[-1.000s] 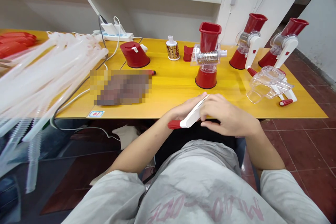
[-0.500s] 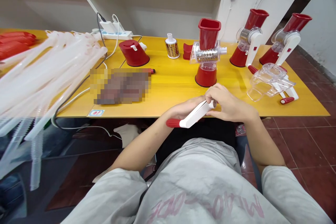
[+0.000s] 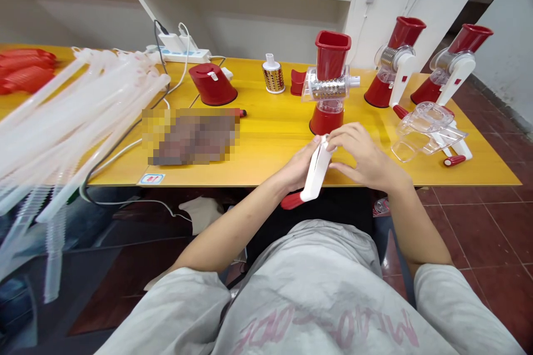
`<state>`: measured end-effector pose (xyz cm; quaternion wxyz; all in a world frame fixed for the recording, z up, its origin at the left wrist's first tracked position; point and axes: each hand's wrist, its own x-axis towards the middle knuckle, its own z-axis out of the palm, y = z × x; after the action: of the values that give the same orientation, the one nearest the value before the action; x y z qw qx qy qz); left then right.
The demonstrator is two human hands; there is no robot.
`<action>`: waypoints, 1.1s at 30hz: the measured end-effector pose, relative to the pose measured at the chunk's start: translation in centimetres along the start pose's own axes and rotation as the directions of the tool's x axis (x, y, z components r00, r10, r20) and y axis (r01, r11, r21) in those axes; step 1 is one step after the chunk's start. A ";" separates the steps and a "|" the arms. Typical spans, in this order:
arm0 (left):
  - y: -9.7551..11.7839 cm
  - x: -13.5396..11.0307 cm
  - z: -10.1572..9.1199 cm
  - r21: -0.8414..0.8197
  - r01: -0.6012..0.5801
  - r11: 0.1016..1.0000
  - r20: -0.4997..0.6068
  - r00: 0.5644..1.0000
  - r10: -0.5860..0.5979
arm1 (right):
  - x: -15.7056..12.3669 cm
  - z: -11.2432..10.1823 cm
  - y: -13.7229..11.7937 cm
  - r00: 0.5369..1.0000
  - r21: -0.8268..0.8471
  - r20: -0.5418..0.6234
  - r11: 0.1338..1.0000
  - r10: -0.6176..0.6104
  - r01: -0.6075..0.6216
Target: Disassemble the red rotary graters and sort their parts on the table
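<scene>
Both hands hold a white crank handle point(image 3: 315, 175) with a red knob at its lower end, just in front of the yellow table's point(image 3: 270, 144) near edge. My left hand point(image 3: 300, 166) grips the handle's middle from the left. My right hand point(image 3: 362, 158) pinches its upper end with the fingertips. The handle stands nearly upright, knob pointing down toward my lap. Directly behind the hands stands a red rotary grater point(image 3: 330, 83) with a steel drum and no crank on it.
Two more red graters point(image 3: 393, 64) point(image 3: 452, 66) with white cranks stand at the right, a clear plastic housing point(image 3: 428, 130) before them. A red base point(image 3: 212, 84), a loose drum point(image 3: 273, 75) and a power strip point(image 3: 179, 52) lie further back. Translucent plastic tubes point(image 3: 66, 122) fill the left.
The handle has swung from lying slantwise to nearly upright, its red knob dropping down. Both hands rose slightly toward the table edge, and my right hand shifted to its top end.
</scene>
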<state>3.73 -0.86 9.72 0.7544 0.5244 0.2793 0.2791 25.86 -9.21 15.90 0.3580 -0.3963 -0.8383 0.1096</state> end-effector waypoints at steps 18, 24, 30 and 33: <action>-2.0 -0.1 1.7 0.222 -0.473 0.853 -0.280 0.807 0.521 | 1.0 2.7 1.0 0.848 0.694 0.181 0.546 0.499 -0.470; -2.1 -0.3 2.0 0.287 -0.460 0.840 -0.291 0.794 0.534 | 0.9 2.4 1.1 0.844 0.699 0.187 0.535 0.503 -0.474; -4.1 0.8 1.1 0.254 -0.643 0.722 -0.231 0.685 0.691 | 0.7 2.3 1.0 0.845 0.729 0.250 0.483 0.472 -0.485; -5.3 2.0 0.5 0.265 -0.741 0.617 -0.199 0.584 0.787 | 0.7 2.4 0.8 0.845 0.727 0.243 0.487 0.476 -0.484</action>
<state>6.10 -1.31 4.60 0.4664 0.6014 0.1559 0.6296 24.37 -7.94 14.19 0.4422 -0.4229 -0.5678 0.5507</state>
